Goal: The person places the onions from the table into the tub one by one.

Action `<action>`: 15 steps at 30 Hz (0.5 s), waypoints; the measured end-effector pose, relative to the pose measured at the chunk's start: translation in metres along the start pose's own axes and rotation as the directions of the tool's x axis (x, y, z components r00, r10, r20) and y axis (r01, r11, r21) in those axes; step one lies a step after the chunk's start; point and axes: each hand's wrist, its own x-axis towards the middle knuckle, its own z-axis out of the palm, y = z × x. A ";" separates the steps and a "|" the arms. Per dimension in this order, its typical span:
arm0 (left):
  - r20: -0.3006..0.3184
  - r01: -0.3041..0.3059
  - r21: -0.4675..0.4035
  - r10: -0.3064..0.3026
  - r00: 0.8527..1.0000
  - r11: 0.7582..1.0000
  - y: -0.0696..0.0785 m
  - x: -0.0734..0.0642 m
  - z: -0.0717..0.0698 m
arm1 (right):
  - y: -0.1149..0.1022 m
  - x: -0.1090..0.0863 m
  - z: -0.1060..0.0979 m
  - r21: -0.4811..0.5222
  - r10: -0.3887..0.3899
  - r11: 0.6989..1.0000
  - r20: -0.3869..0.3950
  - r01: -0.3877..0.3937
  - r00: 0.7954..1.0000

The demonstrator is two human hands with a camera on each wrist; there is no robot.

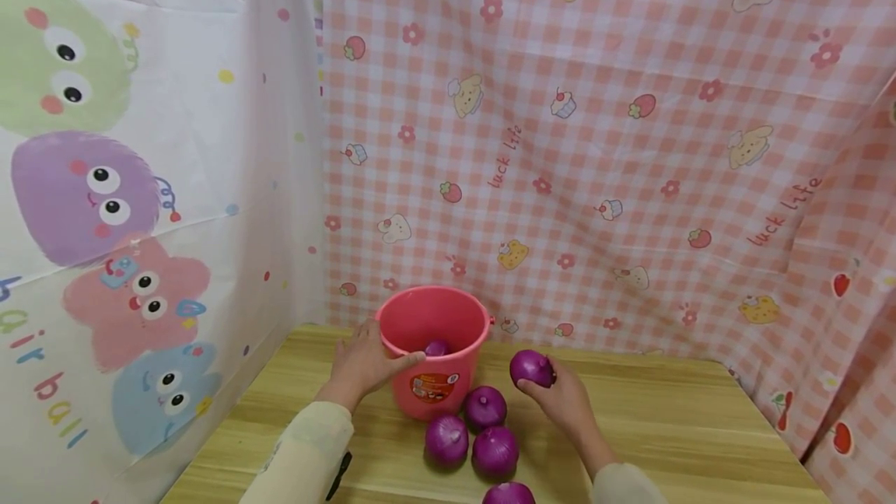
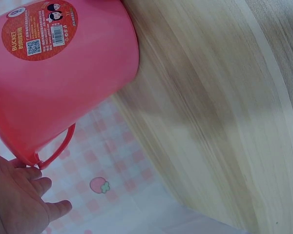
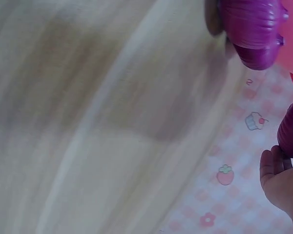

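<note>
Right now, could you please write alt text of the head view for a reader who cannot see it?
A person's right hand holds a round, glossy purple onion to the right of a pink plastic bucket, which the left hand touches. One onion shows inside the bucket; four more purple onions sit on the wood-grain table.

bkt lbl (image 2: 40, 30): "BUCKET" | bkdrp (image 1: 602, 148): "luck life" | wht clth (image 1: 269, 138): "-air ball"

The bare left hand (image 1: 367, 364) reaches from a cream-coloured fabric sleeve (image 1: 304, 446), thumb stretched out sideways, fingers loosely extended. The bare right hand (image 1: 565, 399) has thumb and fingers curled in a grip; the fingertips' exact placement is hard to tell.
</note>
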 end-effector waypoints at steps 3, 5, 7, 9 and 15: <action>-0.003 0.002 -0.004 -0.002 1.000 1.000 0.000 0.000 0.000 | -0.006 0.004 -0.003 -0.010 -0.019 1.000 -0.003 0.019 1.000; -0.003 0.003 -0.006 -0.003 1.000 1.000 0.001 0.000 0.000 | -0.010 0.006 -0.005 -0.007 -0.036 0.999 -0.005 0.036 0.999; -0.001 0.005 -0.006 -0.005 1.000 1.000 0.001 0.000 0.000 | -0.014 0.009 -0.007 -0.001 -0.055 0.998 -0.012 0.055 0.998; -0.001 0.006 -0.006 -0.006 1.000 1.000 0.001 0.000 0.000 | -0.019 0.011 -0.009 0.003 -0.070 0.998 -0.020 0.070 0.997; -0.006 0.011 -0.006 -0.011 1.000 1.000 0.001 0.000 0.000 | -0.032 0.019 -0.013 0.004 -0.092 0.996 -0.035 0.092 0.995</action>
